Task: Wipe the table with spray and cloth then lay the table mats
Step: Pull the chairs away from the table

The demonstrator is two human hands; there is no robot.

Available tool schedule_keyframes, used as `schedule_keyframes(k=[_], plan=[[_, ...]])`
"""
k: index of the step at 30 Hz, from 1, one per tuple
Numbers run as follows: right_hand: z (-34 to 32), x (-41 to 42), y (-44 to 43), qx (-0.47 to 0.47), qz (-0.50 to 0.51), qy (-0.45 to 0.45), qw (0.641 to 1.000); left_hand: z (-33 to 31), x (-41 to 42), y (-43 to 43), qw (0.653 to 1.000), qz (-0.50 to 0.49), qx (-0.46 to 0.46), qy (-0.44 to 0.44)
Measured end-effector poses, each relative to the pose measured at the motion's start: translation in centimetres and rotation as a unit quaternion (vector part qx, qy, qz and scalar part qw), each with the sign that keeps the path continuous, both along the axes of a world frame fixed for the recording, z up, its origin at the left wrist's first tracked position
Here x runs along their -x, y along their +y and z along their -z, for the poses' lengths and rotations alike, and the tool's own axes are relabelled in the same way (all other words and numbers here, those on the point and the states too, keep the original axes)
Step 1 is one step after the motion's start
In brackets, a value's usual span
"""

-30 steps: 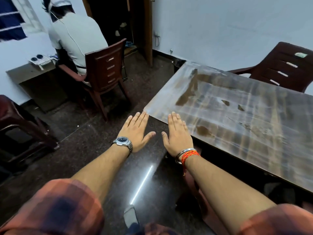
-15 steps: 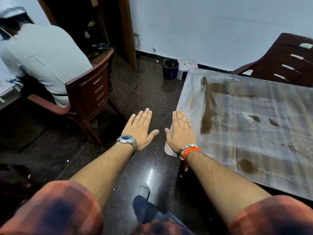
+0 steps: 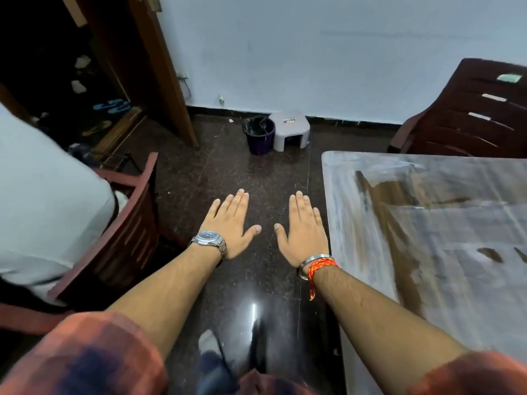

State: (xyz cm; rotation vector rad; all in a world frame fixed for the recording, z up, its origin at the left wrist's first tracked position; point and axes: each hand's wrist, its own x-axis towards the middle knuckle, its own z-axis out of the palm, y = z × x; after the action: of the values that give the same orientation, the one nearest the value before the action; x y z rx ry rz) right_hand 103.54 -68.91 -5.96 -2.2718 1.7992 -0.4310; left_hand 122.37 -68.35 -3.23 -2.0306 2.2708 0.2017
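Head view: both hands [image 3: 232,223] flat over floor [image 3: 239,172], beside table [image 3: 427,223] edge.

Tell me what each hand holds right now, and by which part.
Nothing is held. The left hand and right hand are both spread flat with straight fingers, above the floor beside the table.

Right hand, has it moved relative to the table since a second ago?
Yes. The right hand has shifted left off the table corner; it now hangs flat over the dark floor beside the table's edge.
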Motion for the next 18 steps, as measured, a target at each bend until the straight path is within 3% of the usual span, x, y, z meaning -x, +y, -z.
schedule_keyframes(k=[9, 18], plan=[[-1.9, -3.2, -19.1, 0.010, 0.130, 0.016, 0.991, 0.4, -2.5, -23.5, 0.991, 0.130, 0.008, 0.026], [-3.8, 1.6, -36.8, 0.024, 0.285, 0.022, 0.958, -1.2, 4.9, -46.2, 0.958, 0.281, 0.038, 0.051]])
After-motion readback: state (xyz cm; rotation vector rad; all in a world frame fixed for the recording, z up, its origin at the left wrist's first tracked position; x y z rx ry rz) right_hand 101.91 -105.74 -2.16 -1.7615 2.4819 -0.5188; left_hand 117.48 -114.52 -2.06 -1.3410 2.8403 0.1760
